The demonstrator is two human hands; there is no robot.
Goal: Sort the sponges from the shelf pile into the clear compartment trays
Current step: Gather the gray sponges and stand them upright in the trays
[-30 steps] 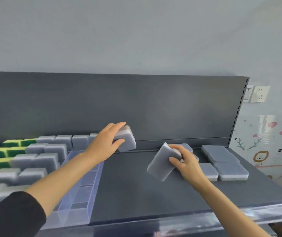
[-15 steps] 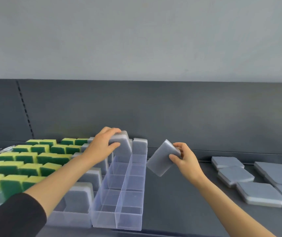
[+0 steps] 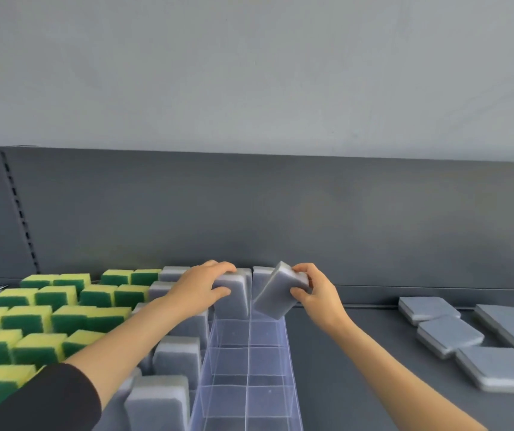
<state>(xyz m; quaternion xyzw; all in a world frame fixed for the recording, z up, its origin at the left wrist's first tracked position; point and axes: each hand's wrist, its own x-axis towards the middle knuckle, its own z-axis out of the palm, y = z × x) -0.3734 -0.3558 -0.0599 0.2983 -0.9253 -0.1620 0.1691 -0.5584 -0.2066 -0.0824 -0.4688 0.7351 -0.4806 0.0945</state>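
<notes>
My left grip [image 3: 201, 287] clasps a grey rectangular foam sponge [image 3: 234, 301] standing upright at the far end of the clear plastic compartment tray [image 3: 291, 362]. My right grip [image 3: 318, 293] pinches a second grey sponge [image 3: 276, 293], tilted above the tray's right column. Loose flat grey sponges [image 3: 448, 334] lie right of the tray.

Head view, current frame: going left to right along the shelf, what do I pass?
Along the shelf: green-and-yellow sponges → standing grey sponges → left hand gripping an upright grey sponge → tilted grey sponge held by the right hand → flat grey sponges.
</notes>
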